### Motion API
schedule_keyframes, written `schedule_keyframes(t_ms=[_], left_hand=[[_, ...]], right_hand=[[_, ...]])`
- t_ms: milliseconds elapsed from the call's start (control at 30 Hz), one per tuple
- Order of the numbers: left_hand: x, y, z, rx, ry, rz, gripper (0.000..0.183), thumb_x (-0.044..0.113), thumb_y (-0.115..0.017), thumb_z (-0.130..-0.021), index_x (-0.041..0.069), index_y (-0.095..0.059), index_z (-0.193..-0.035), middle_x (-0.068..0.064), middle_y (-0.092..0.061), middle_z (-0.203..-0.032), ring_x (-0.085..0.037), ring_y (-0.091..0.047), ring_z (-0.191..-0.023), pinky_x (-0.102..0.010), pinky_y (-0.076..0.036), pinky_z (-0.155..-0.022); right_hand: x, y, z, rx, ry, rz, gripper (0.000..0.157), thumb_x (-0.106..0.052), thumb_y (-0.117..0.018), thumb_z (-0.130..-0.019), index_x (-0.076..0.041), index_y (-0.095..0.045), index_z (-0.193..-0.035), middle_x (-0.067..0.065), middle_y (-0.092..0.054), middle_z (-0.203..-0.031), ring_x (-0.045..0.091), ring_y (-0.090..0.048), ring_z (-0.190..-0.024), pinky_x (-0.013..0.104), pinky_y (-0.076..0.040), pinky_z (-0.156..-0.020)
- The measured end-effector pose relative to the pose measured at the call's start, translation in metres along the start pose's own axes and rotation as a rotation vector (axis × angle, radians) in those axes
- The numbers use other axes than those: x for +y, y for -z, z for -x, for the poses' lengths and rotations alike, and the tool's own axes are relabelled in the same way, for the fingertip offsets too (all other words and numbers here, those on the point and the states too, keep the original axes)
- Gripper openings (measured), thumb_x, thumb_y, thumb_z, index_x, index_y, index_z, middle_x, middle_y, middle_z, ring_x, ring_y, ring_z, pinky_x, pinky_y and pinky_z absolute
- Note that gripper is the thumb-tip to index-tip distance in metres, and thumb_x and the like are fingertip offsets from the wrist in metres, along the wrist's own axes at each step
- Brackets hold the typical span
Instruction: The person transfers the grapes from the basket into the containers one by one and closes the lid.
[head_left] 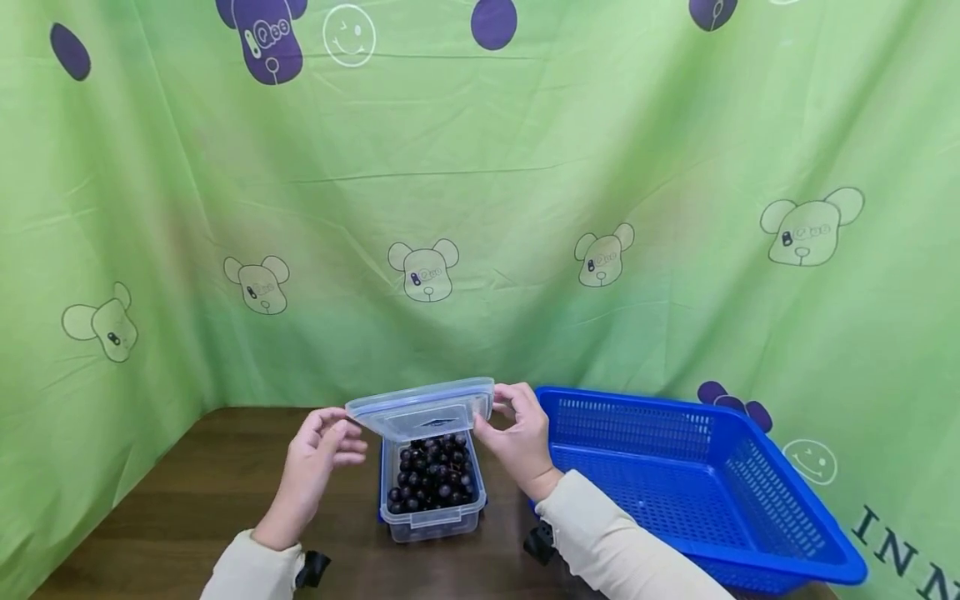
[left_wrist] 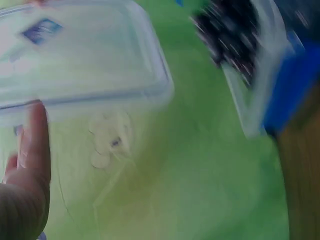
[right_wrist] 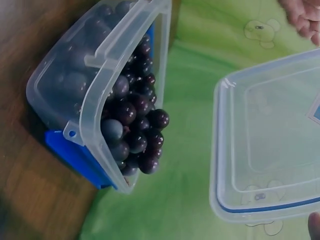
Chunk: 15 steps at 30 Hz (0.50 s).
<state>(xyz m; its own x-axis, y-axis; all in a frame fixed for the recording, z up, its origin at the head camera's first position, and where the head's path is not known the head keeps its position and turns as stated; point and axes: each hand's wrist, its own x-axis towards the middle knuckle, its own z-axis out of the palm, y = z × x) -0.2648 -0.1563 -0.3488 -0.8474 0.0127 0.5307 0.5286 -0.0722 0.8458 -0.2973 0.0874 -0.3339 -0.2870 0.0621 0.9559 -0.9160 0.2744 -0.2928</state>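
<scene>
A clear plastic box (head_left: 435,523) full of dark grapes (head_left: 431,475) stands on the table, with blue clips (right_wrist: 75,157) hanging at its sides. Its clear lid (head_left: 423,410), edged with a blue seal, is tilted above the far end of the box. My right hand (head_left: 521,433) pinches the lid's right end between thumb and fingers. At the lid's left corner is my left hand (head_left: 318,454), its fingers loosely bent. The right wrist view shows a small gap between the left hand (right_wrist: 302,17) and the lid. The left wrist view is blurred.
To the right of the box sits a large blue plastic basket (head_left: 637,421) with perforated sides. Brown wood-look tabletop (head_left: 225,475) lies under everything. A green printed cloth (head_left: 480,208) hangs behind and along the sides.
</scene>
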Motion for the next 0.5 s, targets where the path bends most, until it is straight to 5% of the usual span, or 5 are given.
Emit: schedule_keyframes(t_ms=[100, 233, 500], left_hand=[[-0.012, -0.003, -0.002, 0.037, -0.162, -0.224, 0.037, -0.007, -0.056, -0.09, -0.015, -0.041, -0.124, -0.017, -0.062, -0.102, -0.002, -0.061, -0.088, -0.016, -0.051, -0.078], [-0.023, -0.008, -0.003, 0.049, -0.283, -0.409, 0.049, -0.009, -0.065, -0.082, -0.01, -0.045, -0.127, -0.024, -0.061, -0.109, -0.002, -0.057, -0.099, -0.015, -0.046, -0.087], [-0.039, -0.022, -0.003, 0.114, -0.437, -0.326, 0.045, -0.02, -0.064, -0.077, -0.012, -0.049, -0.118, -0.008, -0.065, -0.096, 0.002, -0.059, -0.089, -0.01, -0.047, -0.079]], right_hand=[[-0.012, 0.001, -0.005, -0.001, -0.09, -0.012, 0.034, 0.026, -0.066, -0.056, 0.018, -0.058, -0.088, 0.018, -0.052, -0.079, 0.003, -0.054, -0.081, 0.017, -0.054, -0.069], [0.0, 0.001, -0.001, -0.007, -0.188, -0.039, 0.034, 0.021, -0.068, -0.06, 0.016, -0.059, -0.092, 0.018, -0.053, -0.079, 0.0, -0.055, -0.078, 0.022, -0.056, -0.063], [0.006, 0.002, 0.005, -0.021, -0.366, -0.017, 0.035, 0.012, -0.07, -0.068, 0.012, -0.063, -0.102, 0.012, -0.056, -0.082, 0.005, -0.058, -0.073, 0.024, -0.055, -0.061]])
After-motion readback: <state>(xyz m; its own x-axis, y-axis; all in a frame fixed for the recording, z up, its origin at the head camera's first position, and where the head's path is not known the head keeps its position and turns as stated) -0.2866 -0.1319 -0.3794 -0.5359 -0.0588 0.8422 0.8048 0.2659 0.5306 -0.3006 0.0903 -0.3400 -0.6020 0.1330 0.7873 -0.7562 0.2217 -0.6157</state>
